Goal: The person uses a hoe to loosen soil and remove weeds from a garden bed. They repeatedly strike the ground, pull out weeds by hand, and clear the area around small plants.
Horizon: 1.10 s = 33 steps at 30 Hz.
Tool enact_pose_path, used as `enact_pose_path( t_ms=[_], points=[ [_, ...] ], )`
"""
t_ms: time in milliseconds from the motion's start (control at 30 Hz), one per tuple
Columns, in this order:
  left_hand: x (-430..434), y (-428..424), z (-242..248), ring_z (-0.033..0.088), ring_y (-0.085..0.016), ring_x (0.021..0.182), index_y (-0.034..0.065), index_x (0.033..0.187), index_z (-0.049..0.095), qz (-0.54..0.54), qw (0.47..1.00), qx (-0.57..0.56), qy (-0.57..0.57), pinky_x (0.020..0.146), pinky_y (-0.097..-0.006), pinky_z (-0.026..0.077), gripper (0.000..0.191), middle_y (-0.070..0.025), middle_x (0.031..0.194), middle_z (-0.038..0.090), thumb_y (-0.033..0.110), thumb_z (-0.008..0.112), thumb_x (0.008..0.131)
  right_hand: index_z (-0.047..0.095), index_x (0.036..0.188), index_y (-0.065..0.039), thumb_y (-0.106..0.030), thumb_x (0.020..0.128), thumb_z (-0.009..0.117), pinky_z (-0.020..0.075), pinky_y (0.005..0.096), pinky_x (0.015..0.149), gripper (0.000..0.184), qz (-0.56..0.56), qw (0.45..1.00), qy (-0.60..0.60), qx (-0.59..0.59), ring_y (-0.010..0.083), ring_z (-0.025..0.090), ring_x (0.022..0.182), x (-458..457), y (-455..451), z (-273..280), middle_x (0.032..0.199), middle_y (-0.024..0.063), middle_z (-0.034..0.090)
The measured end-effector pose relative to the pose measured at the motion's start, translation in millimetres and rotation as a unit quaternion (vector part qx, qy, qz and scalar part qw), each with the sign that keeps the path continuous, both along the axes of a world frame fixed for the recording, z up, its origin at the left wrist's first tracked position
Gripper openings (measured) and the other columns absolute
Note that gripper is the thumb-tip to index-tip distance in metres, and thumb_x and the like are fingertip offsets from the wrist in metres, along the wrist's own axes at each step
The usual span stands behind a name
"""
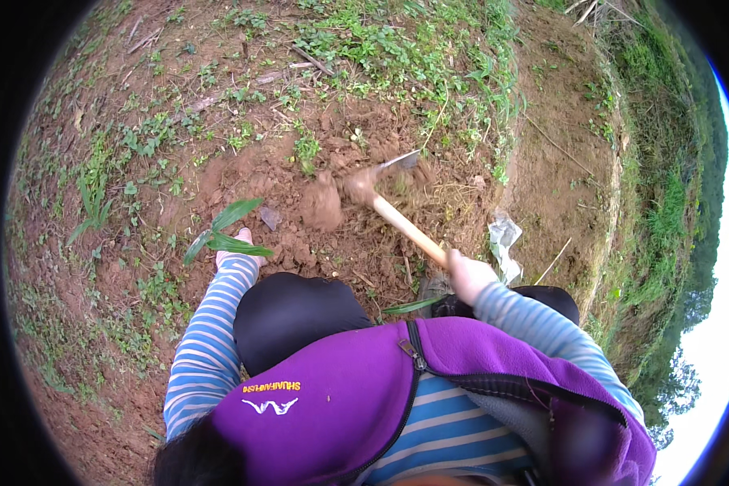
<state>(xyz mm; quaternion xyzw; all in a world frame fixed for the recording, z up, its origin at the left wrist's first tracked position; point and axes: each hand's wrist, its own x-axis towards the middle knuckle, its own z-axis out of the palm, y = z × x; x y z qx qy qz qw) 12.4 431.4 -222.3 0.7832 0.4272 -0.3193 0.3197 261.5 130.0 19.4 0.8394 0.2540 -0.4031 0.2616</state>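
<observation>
My right hand [472, 276] is closed around the wooden handle of a hoe [408, 231]. The hoe's metal blade [401, 160] is blurred and lies over loosened reddish soil [285, 243], beside a blurred clod [322, 203]. On the left, my left hand [243, 248] is shut on a seedling with long green leaves [234, 214]; the leaves partly hide the fingers and the stem. A small dark flat piece [270, 217] rests on the soil just right of that hand.
Low weeds [370, 48] cover the ground ahead. A crumpled piece of clear plastic [505, 243] lies right of the hoe handle. My bent knees [301, 316] are close to the dug soil. The plot's edge [610, 200] drops toward a grassy slope on the right.
</observation>
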Motion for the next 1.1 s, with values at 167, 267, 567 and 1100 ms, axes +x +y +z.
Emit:
enact_pose_path(
  t_ms=[167, 267, 567, 1100],
  points=[
    [5, 2, 9, 0.067, -0.038, 0.107, 0.0049, 0.124, 0.054, -0.057, 0.997, -0.010, 0.054, 0.094, -0.0459, 0.052, 0.064, -0.0208, 0.115, 0.068, 0.043, 0.079, 0.079, 0.055, 0.105, -0.009, -0.023, 0.089, 0.065, 0.0567, 0.0475, 0.071, 0.024, 0.155, 0.976, -0.102, 0.116, 0.0357, 0.071, 0.079, 73, -23, 36, 0.083, 0.0164, 0.070],
    [8, 2, 20, 0.068, -0.038, 0.105, 0.0052, 0.124, 0.054, -0.055, 0.997, -0.008, 0.059, 0.093, -0.0456, 0.052, 0.065, -0.0204, 0.113, 0.069, 0.044, 0.079, 0.079, 0.053, 0.106, -0.009, -0.024, 0.092, 0.064, 0.0569, 0.0466, 0.068, 0.024, 0.015, 0.950, -0.175, 0.259, 0.0347, 0.070, 0.073, 83, 40, 29, 0.079, 0.0175, 0.068],
    [14, 4, 27, 0.066, -0.036, 0.111, 0.0050, 0.134, 0.051, -0.088, 0.993, -0.005, 0.084, 0.096, -0.0459, 0.052, 0.075, -0.0204, 0.119, 0.067, 0.045, 0.079, 0.077, 0.050, 0.118, 0.001, -0.017, 0.099, 0.051, 0.0588, 0.0444, 0.070, 0.026, 0.067, 0.995, 0.072, 0.024, 0.0322, 0.072, 0.080, -27, 74, -19, 0.095, 0.0192, 0.071],
    [83, 11, 72, 0.064, -0.039, 0.109, 0.0098, 0.123, 0.061, -0.217, 0.973, -0.072, -0.032, 0.095, -0.0466, 0.051, 0.039, -0.0217, 0.115, 0.068, 0.034, 0.066, 0.093, 0.065, 0.119, -0.007, -0.022, 0.089, 0.071, 0.0530, 0.0404, 0.068, 0.035, -0.009, 0.984, -0.068, 0.163, 0.0322, 0.067, 0.072, 153, 9, 120, 0.077, 0.0167, 0.065]
  ],
)
